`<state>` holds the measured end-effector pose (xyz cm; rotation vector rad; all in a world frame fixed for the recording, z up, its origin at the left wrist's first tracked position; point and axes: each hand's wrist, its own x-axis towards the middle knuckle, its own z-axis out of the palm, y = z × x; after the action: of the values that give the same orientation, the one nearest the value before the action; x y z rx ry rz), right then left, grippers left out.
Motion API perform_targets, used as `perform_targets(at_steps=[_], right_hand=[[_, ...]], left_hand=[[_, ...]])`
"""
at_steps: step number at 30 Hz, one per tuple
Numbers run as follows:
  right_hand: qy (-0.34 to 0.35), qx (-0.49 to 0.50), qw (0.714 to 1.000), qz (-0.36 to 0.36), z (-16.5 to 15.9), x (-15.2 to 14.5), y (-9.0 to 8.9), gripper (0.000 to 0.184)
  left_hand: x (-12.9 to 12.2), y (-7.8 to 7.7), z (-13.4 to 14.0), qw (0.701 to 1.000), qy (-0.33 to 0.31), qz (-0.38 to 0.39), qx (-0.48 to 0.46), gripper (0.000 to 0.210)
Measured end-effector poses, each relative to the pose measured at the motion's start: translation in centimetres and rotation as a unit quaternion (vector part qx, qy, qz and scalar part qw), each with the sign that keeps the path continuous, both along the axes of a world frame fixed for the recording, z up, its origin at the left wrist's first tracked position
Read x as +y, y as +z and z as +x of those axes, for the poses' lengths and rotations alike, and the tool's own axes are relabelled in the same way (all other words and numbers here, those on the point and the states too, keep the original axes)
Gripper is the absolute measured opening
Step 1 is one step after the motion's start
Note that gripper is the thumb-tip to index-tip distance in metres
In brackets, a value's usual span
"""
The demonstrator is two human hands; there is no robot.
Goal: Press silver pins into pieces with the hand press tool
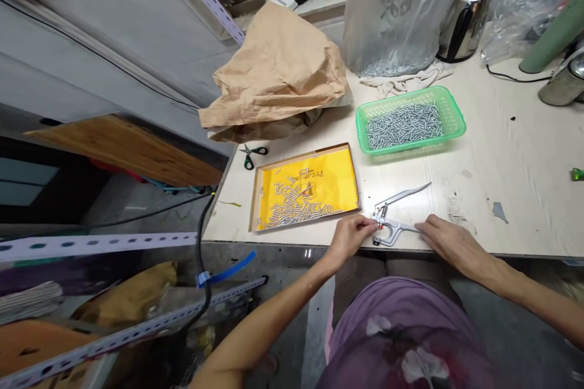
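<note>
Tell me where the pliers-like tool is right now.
In the head view, the pliers-like tool is at the table's near edge, right of the yellow-lined tray, between the left hand and the right hand.

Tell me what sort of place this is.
Probably a small workshop: a plier-like tool at the worktable's edge, plus loose metal pins in a green basket and a shallow tray.

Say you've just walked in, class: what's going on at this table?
Someone at the table is handling pliers with handles spread: the right hand holds the nearer one, and the left hand has its fingertips at the head. Whether they pinch anything is too small to tell. Beyond the hands, metal pins lie scattered in a yellow tray, and a green basket holds many small metal pieces.
</note>
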<state>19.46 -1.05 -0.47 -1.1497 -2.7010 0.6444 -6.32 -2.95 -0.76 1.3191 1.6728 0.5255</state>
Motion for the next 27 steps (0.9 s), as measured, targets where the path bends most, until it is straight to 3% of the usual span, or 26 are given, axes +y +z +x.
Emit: perform_targets(at_steps=[3, 14, 23, 27], right_hand=[[-0.008, -0.027, 1.0, 0.008, -0.2, -0.3, -0.5, 0.023], [0.003, -0.016, 1.0, 0.007, 0.0, -0.4, -1.1, 0.024], [-0.002, -0.034, 0.999, -0.003, -0.4, -0.6, -0.2, 0.023], [0.005, -0.04, 0.998, 0.044, -0.5, 0.6, 0.1, 0.014]], left_hand=[[-0.2, 0.0, 1.4, 0.999, 0.014, -0.049, 0.001, 0.019], [0.9, 0.5, 1.6, 0.99, -0.026, -0.129, 0.053, 0.024], [0.1, -0.5, 0.9, 0.978, -0.031, -0.205, -0.018, 0.031], [0.3, -0.6, 0.9, 0.975, -0.043, -0.217, -0.008, 0.03]])
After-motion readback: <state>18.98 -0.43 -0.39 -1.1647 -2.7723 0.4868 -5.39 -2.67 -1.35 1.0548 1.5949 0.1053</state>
